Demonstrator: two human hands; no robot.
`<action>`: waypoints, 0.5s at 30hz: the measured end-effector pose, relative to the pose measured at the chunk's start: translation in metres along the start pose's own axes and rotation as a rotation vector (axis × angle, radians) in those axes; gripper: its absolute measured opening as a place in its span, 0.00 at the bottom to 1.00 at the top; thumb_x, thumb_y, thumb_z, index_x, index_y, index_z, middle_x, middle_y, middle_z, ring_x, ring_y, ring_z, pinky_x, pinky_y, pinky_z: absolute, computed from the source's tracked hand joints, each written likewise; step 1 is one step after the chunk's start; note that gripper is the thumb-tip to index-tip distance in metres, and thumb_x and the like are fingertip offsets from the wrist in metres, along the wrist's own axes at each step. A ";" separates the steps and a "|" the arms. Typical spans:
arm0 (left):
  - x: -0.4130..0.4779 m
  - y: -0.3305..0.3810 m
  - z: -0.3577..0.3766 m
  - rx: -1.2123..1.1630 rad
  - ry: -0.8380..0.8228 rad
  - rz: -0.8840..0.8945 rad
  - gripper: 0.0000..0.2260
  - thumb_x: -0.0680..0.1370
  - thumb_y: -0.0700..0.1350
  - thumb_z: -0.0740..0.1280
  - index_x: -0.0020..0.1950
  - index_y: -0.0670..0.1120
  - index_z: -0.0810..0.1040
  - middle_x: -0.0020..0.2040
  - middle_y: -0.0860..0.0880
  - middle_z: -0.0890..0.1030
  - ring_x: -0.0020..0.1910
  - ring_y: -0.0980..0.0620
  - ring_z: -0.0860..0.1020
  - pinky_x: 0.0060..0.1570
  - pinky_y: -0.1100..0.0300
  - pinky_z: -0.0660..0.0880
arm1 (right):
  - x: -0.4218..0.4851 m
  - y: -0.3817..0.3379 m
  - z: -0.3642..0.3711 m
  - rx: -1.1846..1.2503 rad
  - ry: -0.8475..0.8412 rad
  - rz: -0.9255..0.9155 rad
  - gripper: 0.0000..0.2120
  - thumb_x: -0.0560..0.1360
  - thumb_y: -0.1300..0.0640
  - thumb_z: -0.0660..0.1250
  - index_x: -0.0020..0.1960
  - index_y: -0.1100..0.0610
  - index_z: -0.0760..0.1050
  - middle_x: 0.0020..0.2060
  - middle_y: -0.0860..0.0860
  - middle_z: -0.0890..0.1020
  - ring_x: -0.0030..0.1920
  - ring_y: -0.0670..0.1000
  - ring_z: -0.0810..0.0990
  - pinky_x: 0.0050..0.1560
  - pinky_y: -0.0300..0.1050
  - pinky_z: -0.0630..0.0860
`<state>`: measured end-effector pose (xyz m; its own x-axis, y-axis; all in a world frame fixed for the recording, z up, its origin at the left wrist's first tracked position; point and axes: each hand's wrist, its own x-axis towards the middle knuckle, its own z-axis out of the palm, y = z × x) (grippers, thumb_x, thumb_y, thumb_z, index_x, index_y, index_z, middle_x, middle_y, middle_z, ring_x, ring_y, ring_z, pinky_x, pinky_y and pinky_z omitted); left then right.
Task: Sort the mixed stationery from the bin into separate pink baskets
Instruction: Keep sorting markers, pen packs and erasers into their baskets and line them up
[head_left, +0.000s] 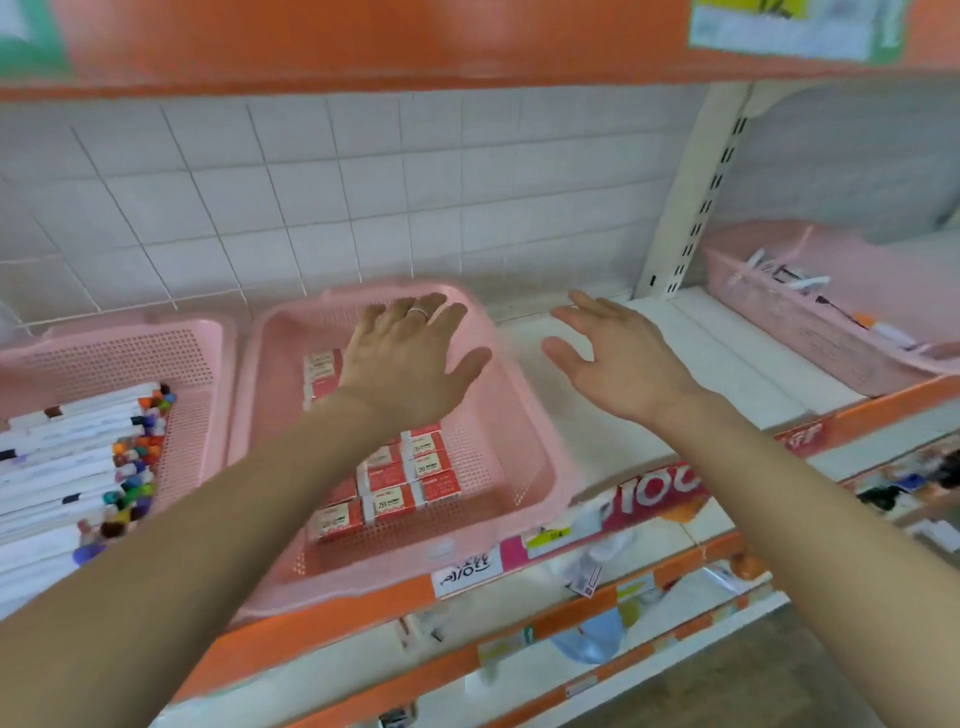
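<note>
A pink basket (524, 415) in the middle of the white shelf holds several red and white boxes (410, 478) marked 2B. My left hand (410, 364) hovers over the back of this basket, fingers spread, holding nothing. My right hand (618, 358) is open above the bare shelf just right of the basket. At the left, a second pink basket (192, 364) is filled with white markers (78, 457) with coloured caps. A third pink basket (810, 332) at the right holds a few pens (795, 280).
The white shelf (613, 436) has an orange front edge with price labels (467, 569). A white tiled wall stands behind. An orange shelf hangs overhead. A slotted white upright (696, 208) separates the right bay. Lower shelves hold more goods.
</note>
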<state>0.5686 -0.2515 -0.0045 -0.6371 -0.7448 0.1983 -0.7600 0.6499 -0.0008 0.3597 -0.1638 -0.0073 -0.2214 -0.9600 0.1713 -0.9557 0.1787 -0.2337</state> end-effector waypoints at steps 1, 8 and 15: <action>0.003 0.014 -0.001 -0.006 0.006 0.000 0.30 0.80 0.65 0.49 0.78 0.51 0.63 0.79 0.48 0.64 0.77 0.44 0.62 0.74 0.45 0.54 | -0.005 0.014 -0.005 -0.004 0.005 0.002 0.25 0.81 0.41 0.56 0.76 0.49 0.65 0.78 0.50 0.59 0.77 0.55 0.59 0.76 0.53 0.55; 0.025 0.142 0.005 -0.061 0.031 -0.005 0.33 0.76 0.67 0.47 0.74 0.51 0.68 0.75 0.49 0.70 0.72 0.43 0.68 0.71 0.46 0.59 | -0.055 0.143 -0.051 -0.042 0.058 0.048 0.25 0.81 0.41 0.58 0.74 0.50 0.68 0.77 0.52 0.62 0.76 0.55 0.61 0.76 0.53 0.58; 0.048 0.271 0.009 -0.090 0.034 0.041 0.29 0.81 0.65 0.52 0.76 0.52 0.65 0.78 0.49 0.65 0.76 0.45 0.64 0.74 0.45 0.56 | -0.104 0.255 -0.095 -0.059 0.074 0.110 0.24 0.80 0.42 0.60 0.73 0.51 0.70 0.76 0.53 0.65 0.75 0.55 0.63 0.74 0.54 0.60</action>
<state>0.3310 -0.1131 -0.0036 -0.6615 -0.7127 0.2334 -0.7178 0.6918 0.0779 0.1207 0.0021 0.0064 -0.3374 -0.9157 0.2182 -0.9340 0.2969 -0.1986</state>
